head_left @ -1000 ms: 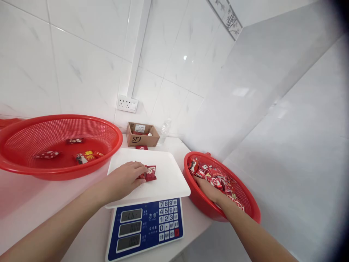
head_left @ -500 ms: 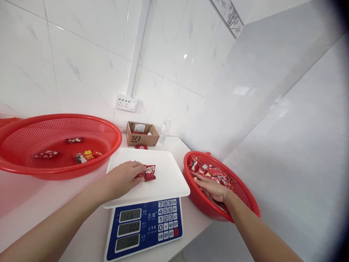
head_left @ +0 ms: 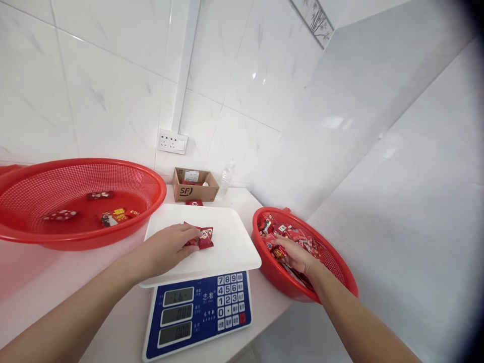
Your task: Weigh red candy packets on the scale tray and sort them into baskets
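My left hand (head_left: pixel 172 248) rests on the white pan (head_left: pixel 230 247) of a digital scale, its fingers curled around small red candy packets (head_left: pixel 206 237). Part of these packets is hidden under the fingers. At the right, my right hand (head_left: pixel 297 256) reaches into a red plastic basket (head_left: pixel 264 267) and grips a red candy packet (head_left: pixel 279 252) between thumb and fingers. Many other red packets (head_left: pixel 297 235) lie around it in that basket. Below the pan, the blue scale panel (head_left: pixel 204 315) shows keys and three displays.
A larger red basket (head_left: pixel 155 207) stands at the left with several packets (head_left: pixel 113 218) inside. Behind the scale are a small cardboard box (head_left: pixel 196 192), a clear plastic bottle (head_left: pixel 226 179) and one red packet (head_left: pixel 194 202). A tiled wall with a socket (head_left: pixel 173 141) closes off the back.
My right hand has closed on a red candy packet in the right basket, where it lay spread over the packets before. My left hand stays on the pan. The view shifts slightly.
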A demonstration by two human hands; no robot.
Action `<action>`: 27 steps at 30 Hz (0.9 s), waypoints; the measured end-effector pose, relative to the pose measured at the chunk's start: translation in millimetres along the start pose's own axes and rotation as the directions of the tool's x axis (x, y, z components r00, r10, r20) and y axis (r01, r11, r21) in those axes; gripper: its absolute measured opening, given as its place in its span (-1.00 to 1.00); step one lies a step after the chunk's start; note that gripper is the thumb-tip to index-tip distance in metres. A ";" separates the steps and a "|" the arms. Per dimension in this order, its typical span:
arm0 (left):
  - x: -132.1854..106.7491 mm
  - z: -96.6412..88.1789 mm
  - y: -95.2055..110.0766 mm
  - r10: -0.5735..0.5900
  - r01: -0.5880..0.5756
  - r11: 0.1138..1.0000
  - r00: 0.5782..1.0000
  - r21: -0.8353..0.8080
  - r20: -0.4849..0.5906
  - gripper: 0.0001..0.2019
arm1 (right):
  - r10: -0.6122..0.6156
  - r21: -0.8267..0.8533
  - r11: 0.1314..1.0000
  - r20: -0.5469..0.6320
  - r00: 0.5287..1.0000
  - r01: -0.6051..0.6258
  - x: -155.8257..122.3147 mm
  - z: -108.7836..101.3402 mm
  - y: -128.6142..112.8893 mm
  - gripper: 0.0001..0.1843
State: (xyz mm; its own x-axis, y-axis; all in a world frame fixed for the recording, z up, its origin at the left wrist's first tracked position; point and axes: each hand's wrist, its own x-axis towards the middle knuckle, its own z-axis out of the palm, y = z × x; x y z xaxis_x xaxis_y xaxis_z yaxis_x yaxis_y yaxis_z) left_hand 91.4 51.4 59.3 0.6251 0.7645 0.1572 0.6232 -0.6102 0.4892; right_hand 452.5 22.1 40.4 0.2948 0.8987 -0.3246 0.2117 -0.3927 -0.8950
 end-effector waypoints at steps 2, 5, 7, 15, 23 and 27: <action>-0.6 -0.4 0.1 -0.004 0.004 1.000 1.000 0.001 0.002 -0.67 | -0.041 -0.024 0.999 -0.047 0.998 0.039 0.4 -0.2 -1.1 -0.71; -1.2 -1.1 0.4 -0.009 0.009 1.000 1.000 0.004 0.009 -0.68 | -0.119 -0.061 0.992 -0.159 0.980 0.111 2.5 -0.7 -2.4 -0.69; -1.3 -1.4 0.5 -0.010 0.010 1.000 1.000 0.010 0.014 -0.68 | -0.170 -0.097 0.984 -0.248 0.954 0.151 3.9 -1.3 -3.4 -0.65; -1.9 -1.4 1.1 0.004 -0.005 1.000 1.000 0.016 0.005 -0.69 | -0.458 -0.361 0.879 -0.457 0.763 0.311 0.3 -2.4 -13.5 -0.64; 1.0 2.2 -3.6 0.019 -0.020 0.999 1.000 0.044 0.013 -0.69 | -0.646 -0.443 0.722 -0.156 0.747 0.532 -29.0 57.3 -46.7 -0.62; 2.6 4.6 -5.4 0.042 -0.042 0.996 0.999 0.084 0.008 -0.69 | -0.662 -0.412 0.643 0.125 0.739 0.646 -38.7 101.7 -50.6 -0.60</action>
State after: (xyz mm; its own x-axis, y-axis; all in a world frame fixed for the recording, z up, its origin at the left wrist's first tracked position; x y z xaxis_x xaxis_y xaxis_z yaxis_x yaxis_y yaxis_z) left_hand 91.8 55.8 53.1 0.6543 0.7367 0.1707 0.6334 -0.6572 0.4084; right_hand 335.6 27.1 67.1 -0.0383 0.9485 0.3146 0.7101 0.2473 -0.6592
